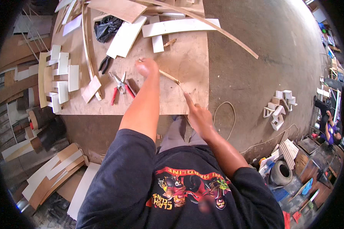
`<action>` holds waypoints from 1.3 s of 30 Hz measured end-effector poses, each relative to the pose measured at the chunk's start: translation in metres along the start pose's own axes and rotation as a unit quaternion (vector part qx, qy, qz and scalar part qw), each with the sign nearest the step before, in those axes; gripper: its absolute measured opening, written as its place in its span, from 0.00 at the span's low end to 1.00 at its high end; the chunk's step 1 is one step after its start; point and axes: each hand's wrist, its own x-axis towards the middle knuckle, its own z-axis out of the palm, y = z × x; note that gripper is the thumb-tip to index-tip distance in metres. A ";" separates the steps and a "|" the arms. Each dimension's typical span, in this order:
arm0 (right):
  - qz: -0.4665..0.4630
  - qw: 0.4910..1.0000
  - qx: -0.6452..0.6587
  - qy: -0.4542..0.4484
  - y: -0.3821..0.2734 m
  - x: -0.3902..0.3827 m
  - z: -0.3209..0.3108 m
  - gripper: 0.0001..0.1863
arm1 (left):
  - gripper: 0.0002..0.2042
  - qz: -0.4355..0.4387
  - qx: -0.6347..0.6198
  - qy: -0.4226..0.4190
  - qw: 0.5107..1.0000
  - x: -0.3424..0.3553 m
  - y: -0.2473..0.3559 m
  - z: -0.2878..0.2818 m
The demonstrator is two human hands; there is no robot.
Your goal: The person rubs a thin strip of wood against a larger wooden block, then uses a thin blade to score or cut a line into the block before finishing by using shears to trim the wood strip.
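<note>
My left hand (147,67) is closed around a thin wooden stick (169,77) above the plywood tabletop (168,103). The stick slants down to the right, and its near end looks dark and split. From that end a thin pale strand runs to my right hand (199,119), whose index finger stretches along it while the other fingers curl in. What lies inside that curl is hidden. To the left of my left forearm lie red-handled pruning shears (121,86), spread apart. Beside them are black-handled pliers (104,65).
White and bare boards (181,27), long bent strips (233,37) and a black plastic bag (107,28) cover the table's far side. A slatted wooden piece (59,80) stands at the left edge. Right, on the floor, are a looped cord (233,118) and small wooden pieces (279,108). A person (328,128) sits far right.
</note>
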 end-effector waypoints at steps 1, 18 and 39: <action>-0.007 1.000 -0.007 0.016 0.000 0.012 0.001 0.42 | 0.12 0.004 -0.001 -0.003 1.000 -0.004 0.005 0.002; -0.129 0.975 0.076 0.165 0.029 0.052 0.001 0.17 | 0.12 -0.312 -0.297 -0.197 0.881 -0.032 -0.012 -0.064; -0.128 0.873 0.433 0.186 -0.125 0.008 -0.099 0.17 | 0.13 -0.013 -0.535 -0.181 0.825 -0.080 0.046 -0.310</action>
